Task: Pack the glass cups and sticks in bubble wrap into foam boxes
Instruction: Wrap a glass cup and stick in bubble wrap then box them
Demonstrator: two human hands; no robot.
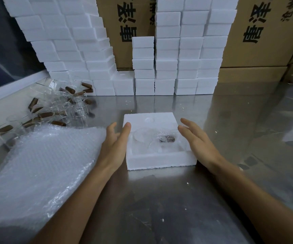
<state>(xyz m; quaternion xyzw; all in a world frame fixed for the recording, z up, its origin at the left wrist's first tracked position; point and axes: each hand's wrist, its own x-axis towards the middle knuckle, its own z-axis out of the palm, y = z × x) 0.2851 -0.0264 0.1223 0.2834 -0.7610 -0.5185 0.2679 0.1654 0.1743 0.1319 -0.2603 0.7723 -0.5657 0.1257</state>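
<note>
Looks like a packing station in a warehouse or small factory. Stacks of identical white foam boxes (168, 55) are piled along the far edge of a steel surface (159, 199), with big printed cardboard cartons (258, 32) behind them. A sheaf of bubble wrap (42, 166) sits at the left edge, and a heap of glass cups with brown sticks (57, 106) fills the far left corner.

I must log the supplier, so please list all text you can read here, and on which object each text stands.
"唐泽": large black characters, turned sideways, on the left cardboard carton; cut off above.
"唐泽": the same print on the right cardboard carton.
Smaller black characters on both cartons: too cropped and blurred to read.
Foam boxes, bubble wrap: no text.
</note>
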